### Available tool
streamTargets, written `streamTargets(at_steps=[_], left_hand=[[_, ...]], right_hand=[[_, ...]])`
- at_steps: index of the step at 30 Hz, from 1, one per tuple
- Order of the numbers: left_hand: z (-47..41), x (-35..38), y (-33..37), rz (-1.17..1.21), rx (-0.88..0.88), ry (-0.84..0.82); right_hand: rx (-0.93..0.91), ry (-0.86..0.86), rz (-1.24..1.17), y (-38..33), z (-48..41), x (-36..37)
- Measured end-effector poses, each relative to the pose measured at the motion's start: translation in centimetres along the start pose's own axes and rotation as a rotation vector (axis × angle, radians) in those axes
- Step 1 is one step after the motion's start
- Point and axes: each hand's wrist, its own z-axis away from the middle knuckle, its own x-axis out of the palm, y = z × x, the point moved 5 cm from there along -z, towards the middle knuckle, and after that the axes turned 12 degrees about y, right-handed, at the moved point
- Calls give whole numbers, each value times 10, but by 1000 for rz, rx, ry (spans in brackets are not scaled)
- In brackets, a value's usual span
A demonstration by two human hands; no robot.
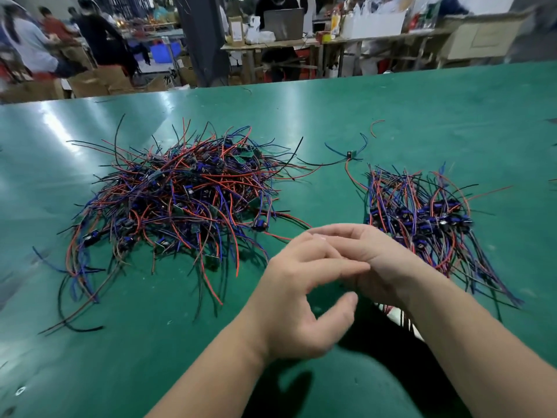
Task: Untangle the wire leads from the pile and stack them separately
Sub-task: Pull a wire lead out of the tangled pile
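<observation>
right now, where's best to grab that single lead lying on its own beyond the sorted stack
Pinch the lone lead at its small board, coming straight down from above. The board is the stiff hub where its wires meet and splay outward. Lift gently: the red wire trails toward the sorted stack and might snag.

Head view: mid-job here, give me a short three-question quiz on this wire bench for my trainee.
1. True or false: the tangled pile lies left of the sorted stack.
2. Where is the single lead with the small board?
A) on top of the tangled pile
B) on the bare table, beyond the sorted stack
C) buried under the sorted stack
3. Fill in: the table top is ___ in colour.
Key: 1 true; 2 B; 3 green.
</observation>
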Motion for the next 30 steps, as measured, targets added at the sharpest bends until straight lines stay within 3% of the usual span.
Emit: streamTargets(at_steps=[3,7,9,11,15,20,22,25,28,30], left_hand=[[1,-3,-7,100,-134,129],[4,-19,-34,236,-636,473],[7,-16,-50,354,-970,452],[6,-11,-54,524,-1121,429],[-5,-13,-51,862,-1034,550],[-8,-22,-49,951,-1003,518],[-6,-19,-47,891,-1053,427],[1,-6,-41,734,-1068,154],[10,10,-34,619,-1045,-98],[15,15,-33,546,-1051,-164]], right_hand=[[-63,93,-133,-12,-1,-11],[-174,94,-334,-33,11,-25],[-195,27,-315,-36,19,-26],[-174,-41,-212,-32,25,-22],[-135,-93,-50,-22,27,-14],[-120,-207,69,-14,29,-4],[-148,-144,99,-14,25,-3],[-143,-28,64,-11,14,-7],[-123,-50,123,-6,13,-6],[-118,-65,165,-5,16,-6]])
